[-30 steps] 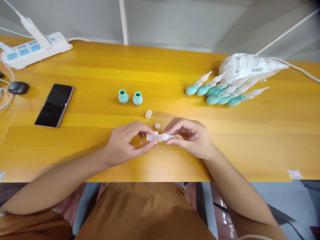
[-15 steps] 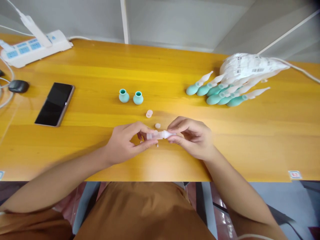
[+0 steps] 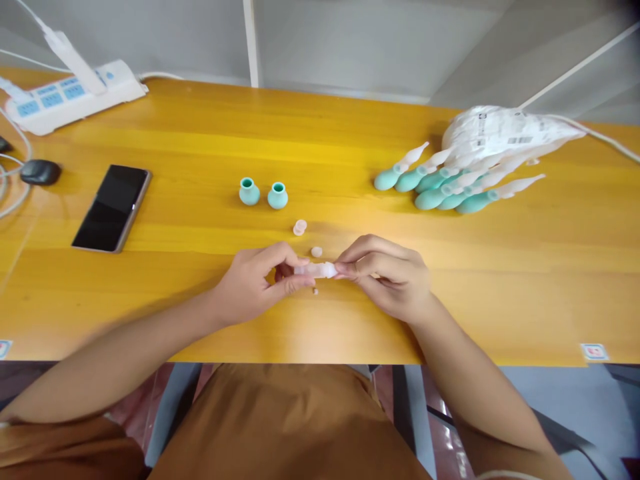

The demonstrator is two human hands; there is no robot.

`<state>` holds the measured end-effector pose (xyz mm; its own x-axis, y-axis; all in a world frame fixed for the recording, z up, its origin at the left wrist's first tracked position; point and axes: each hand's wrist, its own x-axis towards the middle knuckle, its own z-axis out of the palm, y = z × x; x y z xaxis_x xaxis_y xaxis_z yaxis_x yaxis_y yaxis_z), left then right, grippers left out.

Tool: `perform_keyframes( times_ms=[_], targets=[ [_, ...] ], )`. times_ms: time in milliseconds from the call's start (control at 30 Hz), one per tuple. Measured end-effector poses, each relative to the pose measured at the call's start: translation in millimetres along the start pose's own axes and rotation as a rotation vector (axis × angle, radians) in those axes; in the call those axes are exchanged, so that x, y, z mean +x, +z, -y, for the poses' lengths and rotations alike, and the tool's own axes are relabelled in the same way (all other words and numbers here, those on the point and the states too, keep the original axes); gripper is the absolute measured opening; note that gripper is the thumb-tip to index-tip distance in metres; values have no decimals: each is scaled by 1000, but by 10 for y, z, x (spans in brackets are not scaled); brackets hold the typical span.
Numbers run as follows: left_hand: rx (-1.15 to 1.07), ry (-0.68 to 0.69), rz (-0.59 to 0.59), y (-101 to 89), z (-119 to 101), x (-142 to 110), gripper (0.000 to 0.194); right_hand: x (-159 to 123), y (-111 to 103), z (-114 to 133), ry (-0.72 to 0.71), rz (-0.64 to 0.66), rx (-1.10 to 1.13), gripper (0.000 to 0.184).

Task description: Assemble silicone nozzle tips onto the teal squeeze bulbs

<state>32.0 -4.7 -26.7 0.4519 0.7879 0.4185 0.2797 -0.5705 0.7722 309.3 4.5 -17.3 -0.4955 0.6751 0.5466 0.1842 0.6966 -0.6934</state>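
Observation:
Between my hands is a small translucent plastic tube (image 3: pixel 316 270) with a white tapered nozzle (image 3: pixel 330 270) at its right end. My left hand (image 3: pixel 257 279) is closed on the tube's left part, thumb below and fingers above. The fingertips of my right hand (image 3: pixel 390 275) pinch the nozzle and cover its tip. Just behind the tube lie a small pale cap (image 3: pixel 317 252) and a pair of round pale pieces (image 3: pixel 300 227). In front of it sits a tiny pale bit (image 3: pixel 315 291). Two teal rubber bulbs (image 3: pixel 249 192) stand upright farther back, mouths up.
At the back right, several teal bulbs with pale nozzles (image 3: pixel 425 199) lie side by side against a white plastic bag (image 3: pixel 500 130). On the left are a black phone (image 3: pixel 111 208), a dark mouse-like object (image 3: pixel 40 172) and a power strip (image 3: pixel 75 100) with cables.
My right fingers have closed further over the nozzle, hiding its tip. The tube stays between both hands, lying a little more level. The small ring near my left fingers is now hidden.

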Motion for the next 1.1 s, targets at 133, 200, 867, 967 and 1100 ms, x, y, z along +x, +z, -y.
perform_keyframes(
  times_ms=[133, 200, 867, 967, 1100],
  targets=[
    [57, 36, -31, 7, 42, -14, 23, -6, 33, -10, 22, 15, 21, 18],
    [75, 62, -42, 14, 56, -23, 22, -12, 57, -12, 28, 17, 35, 18],
    [52, 24, -66, 48, 128, -29, 29, -95, 354, -140, 452, -85, 591, 25],
    [62, 80, -46, 47, 139, -22, 25, -82, 356, -129, 432, -7, 554, 29],
    [-26, 174, 50, -38, 136, 15, 23, -72, 339, -120, 424, 68, 491, 28]
  ],
)
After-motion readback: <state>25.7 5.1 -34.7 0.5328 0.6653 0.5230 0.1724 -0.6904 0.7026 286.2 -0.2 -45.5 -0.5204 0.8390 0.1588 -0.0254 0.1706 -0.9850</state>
